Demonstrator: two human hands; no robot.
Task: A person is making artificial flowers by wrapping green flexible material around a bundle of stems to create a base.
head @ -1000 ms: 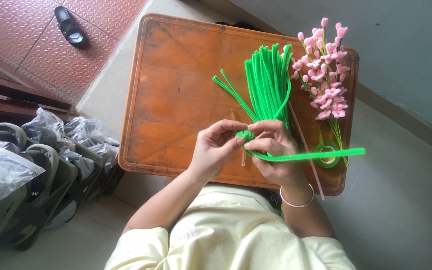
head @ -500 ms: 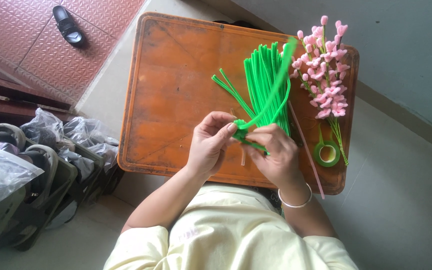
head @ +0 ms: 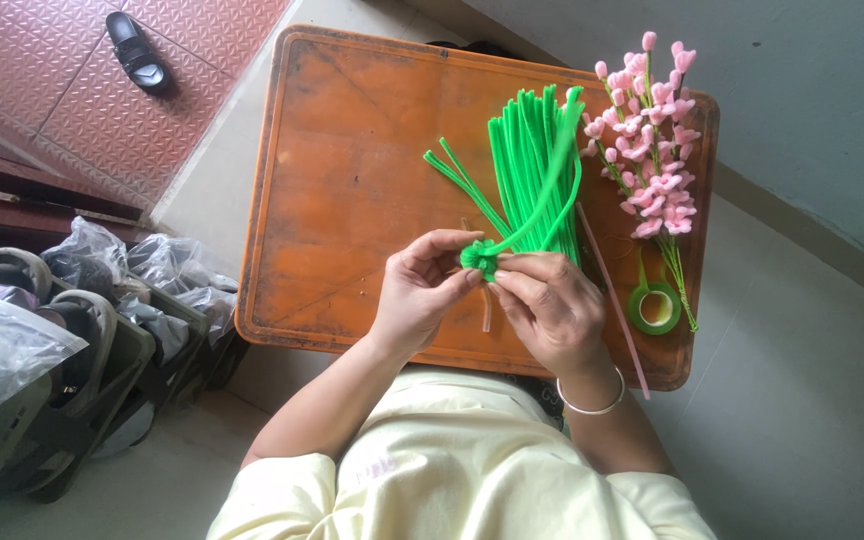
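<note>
Your left hand (head: 420,290) pinches the green pipe cleaner coil (head: 478,256) just below the pile of green pipe cleaners (head: 532,160); right hand (head: 550,305) grips the coil too. I'd keep each wrap snug, tail (head: 562,170) tensioned above the coil.

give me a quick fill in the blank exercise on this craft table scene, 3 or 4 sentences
1. Both hands, left hand and right hand, pinch a coiled pipe cleaner whose colour is ____.
2. The flower stems at the table's far right edge carry blossoms of the colour ____.
3. The green tape roll lies flat on the ____ table.
4. The bangle sits on the ____ wrist.

Missing words: green; pink; wooden; right
</note>
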